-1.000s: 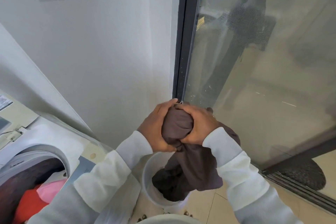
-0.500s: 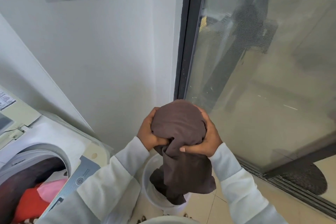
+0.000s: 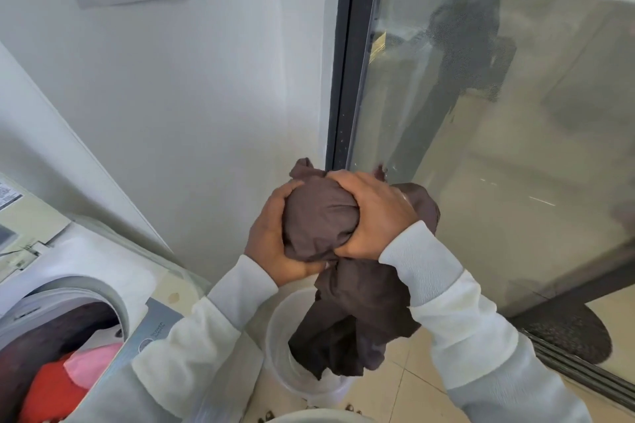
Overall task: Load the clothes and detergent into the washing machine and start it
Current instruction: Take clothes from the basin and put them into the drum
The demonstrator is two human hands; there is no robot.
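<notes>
Two hands, near the lens: left hand [image 3: 271, 244] cupped under and round the balled top of a brown garment [image 3: 319, 216], right hand [image 3: 374, 216] clamped over it from the other side, fingers curled into the cloth. Both gripping tight, nothing slack in either. Loose tail of the same garment hanging below the wrists, its lowest folds dangling into a white bucket [image 3: 275, 336] on the tiled floor [image 3: 412, 385].

Low on the left, washing machine [image 3: 86, 261] with its door [image 3: 154, 323] swung open, red cloth [image 3: 48, 391] and pink cloth [image 3: 92, 361] already in the drum. Farther off, white wall [image 3: 171, 113], then a dark-framed glass door [image 3: 498, 148] on the right.

Likely risks on the way to the drum: trailing tail snagging on the bucket rim and tipping it; hanging folds catching on the open door edge or dragging across the floor; a bundle only half gathered, liable to unroll and slip from the grip mid-swing. No detergent anywhere in view.
</notes>
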